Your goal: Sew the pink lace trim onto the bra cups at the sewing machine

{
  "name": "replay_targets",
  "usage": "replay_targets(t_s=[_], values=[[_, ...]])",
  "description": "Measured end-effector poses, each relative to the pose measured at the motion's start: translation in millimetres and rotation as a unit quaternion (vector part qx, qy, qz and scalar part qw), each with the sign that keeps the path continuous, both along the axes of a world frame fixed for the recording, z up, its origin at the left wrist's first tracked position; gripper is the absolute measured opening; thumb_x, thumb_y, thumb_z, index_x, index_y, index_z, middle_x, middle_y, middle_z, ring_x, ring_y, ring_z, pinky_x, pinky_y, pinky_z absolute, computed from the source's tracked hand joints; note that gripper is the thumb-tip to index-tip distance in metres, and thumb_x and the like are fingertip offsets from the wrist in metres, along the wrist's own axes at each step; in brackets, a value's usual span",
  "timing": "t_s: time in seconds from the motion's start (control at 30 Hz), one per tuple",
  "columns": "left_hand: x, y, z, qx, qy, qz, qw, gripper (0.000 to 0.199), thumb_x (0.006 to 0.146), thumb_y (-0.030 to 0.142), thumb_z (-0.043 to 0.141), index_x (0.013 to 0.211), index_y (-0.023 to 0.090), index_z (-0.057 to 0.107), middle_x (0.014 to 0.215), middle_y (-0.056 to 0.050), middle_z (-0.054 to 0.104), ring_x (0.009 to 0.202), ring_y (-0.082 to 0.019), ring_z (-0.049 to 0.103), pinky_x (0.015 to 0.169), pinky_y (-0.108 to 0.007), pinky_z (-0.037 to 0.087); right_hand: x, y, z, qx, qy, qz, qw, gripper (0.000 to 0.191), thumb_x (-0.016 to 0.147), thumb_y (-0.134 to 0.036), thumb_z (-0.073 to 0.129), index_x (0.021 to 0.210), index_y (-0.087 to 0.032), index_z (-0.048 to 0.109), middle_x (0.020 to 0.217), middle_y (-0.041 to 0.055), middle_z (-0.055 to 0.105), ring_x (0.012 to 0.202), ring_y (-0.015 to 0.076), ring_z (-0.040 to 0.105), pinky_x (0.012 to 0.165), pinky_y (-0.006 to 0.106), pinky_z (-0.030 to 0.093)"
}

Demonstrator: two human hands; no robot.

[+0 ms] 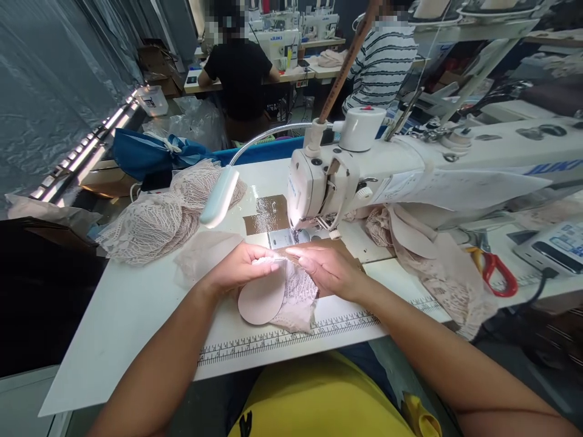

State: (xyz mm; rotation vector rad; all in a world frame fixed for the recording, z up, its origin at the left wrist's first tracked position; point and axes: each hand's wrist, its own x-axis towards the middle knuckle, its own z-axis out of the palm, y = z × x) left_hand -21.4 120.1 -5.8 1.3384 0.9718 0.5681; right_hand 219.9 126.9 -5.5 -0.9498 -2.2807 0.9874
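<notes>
Just in front of the needle of a white sewing machine (319, 182), both hands pinch the upper edge of a pale pink piece. My left hand (239, 266) grips it between thumb and fingers on the left. On the right, my right hand (330, 272) holds the same edge, fingertips close to the left ones. Below the hands hang a smooth rounded cup (262, 300) and patterned lace fabric (298, 300), over the white table (136, 321). The fingers hide part of the held edge.
Stacked lace cups (150, 227) lie at the left, beside sheer fabric (200, 258). A lamp (220, 197) hangs above. More lace pieces (449, 273) and red-handled scissors (498, 274) are at the right. Two people sit at machines behind.
</notes>
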Motion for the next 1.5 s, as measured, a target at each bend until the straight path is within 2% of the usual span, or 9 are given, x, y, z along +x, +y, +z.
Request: replay_targets(t_s=[0.2,0.33,0.6,0.7,0.83,1.03,1.23,1.37,1.5], values=[[4,0,-1.1,0.024,-0.016,-0.022,0.999,0.034,0.081,0.042,0.067,0.106,0.019,0.074,0.102,-0.009,0.073,0.102,-0.027,0.064,0.092,-0.039,0.048,-11,5,7.4,-0.053,0.038,0.028,0.997,0.031,0.089,-0.027,0.054,0.118,-0.02,0.064,0.113,0.0062,0.069,0.102,0.0199,0.063,0.09,0.035,0.048],[5,0,-2.9,0.018,-0.009,-0.027,0.999,0.031,0.081,0.043,0.067,0.096,0.018,0.077,0.087,-0.005,0.073,0.083,-0.022,0.064,0.076,-0.032,0.049,-15,4,9.0,-0.086,0.013,0.0,0.996,0.022,0.086,-0.029,0.059,0.104,-0.018,0.065,0.082,0.002,0.068,0.072,0.0158,0.06,0.065,0.028,0.047],[7,-1,-4.8,-0.004,0.0,-0.023,1.0,0.032,0.081,0.043,0.067,0.068,0.014,0.069,0.056,0.002,0.052,0.053,-0.009,0.041,0.05,-0.023,0.03,-18,3,-1.3,-0.068,0.059,-0.015,0.996,0.012,0.087,-0.026,0.058,0.084,-0.017,0.065,0.08,0.0024,0.065,0.074,0.0149,0.059,0.067,0.027,0.044],[9,-1,-6.5,0.006,0.01,-0.025,1.0,0.029,0.081,0.043,0.067,0.078,0.015,0.074,0.065,-0.001,0.062,0.059,-0.013,0.05,0.055,-0.025,0.038,-19,4,-8.5,-0.079,0.084,-0.036,0.993,0.014,0.087,-0.029,0.057,0.082,-0.017,0.064,0.079,0.0024,0.064,0.073,0.0147,0.059,0.067,0.028,0.045],[10,1,-6.7,0.031,-0.007,-0.039,0.999,0.03,0.081,0.042,0.066,0.096,0.017,0.075,0.095,-0.007,0.071,0.087,-0.021,0.063,0.078,-0.031,0.048,-24,4,-15.2,-0.163,0.112,-0.044,0.979,0.028,0.08,-0.036,0.067,0.1,-0.018,0.06,0.091,0.0028,0.065,0.08,0.016,0.061,0.07,0.028,0.048],[-20,11,5.2,-0.011,0.103,-0.144,0.984,0.034,0.076,0.037,0.069,0.103,0.015,0.065,0.085,-0.004,0.064,0.071,-0.016,0.058,0.059,-0.024,0.045,-11,10,-12.7,-0.191,-0.01,-0.009,0.981,0.011,0.081,-0.026,0.058,0.074,-0.017,0.061,0.07,-0.0009,0.059,0.063,0.0122,0.052,0.057,0.024,0.039],[-18,9,8.7,0.067,0.125,-0.078,0.987,0.031,0.075,0.031,0.067,0.102,0.017,0.064,0.076,0.001,0.055,0.067,-0.013,0.051,0.059,-0.022,0.041,-12,10,-10.8,-0.253,0.019,0.03,0.967,0.025,0.074,-0.034,0.068,0.091,-0.018,0.06,0.083,0.0004,0.06,0.069,0.0123,0.052,0.06,0.024,0.039],[-5,0,17.2,0.117,0.13,-0.04,0.984,0.037,0.077,0.033,0.066,0.111,0.019,0.063,0.087,-0.003,0.062,0.075,-0.016,0.056,0.066,-0.025,0.046,-23,4,-14.7,-0.202,0.048,-0.008,0.978,0.017,0.08,-0.031,0.061,0.073,-0.017,0.054,0.069,-0.0029,0.052,0.061,0.0101,0.044,0.056,0.023,0.032],[-13,-12,33.9,0.103,0.204,0.005,0.974,0.027,0.08,0.042,0.064,0.091,0.018,0.069,0.08,-0.005,0.065,0.071,-0.018,0.059,0.061,-0.026,0.046,-17,1,-16.1,-0.175,0.091,0.007,0.98,0.014,0.083,-0.027,0.057,0.074,-0.017,0.057,0.069,-0.003,0.051,0.063,0.0106,0.045,0.059,0.023,0.034]])
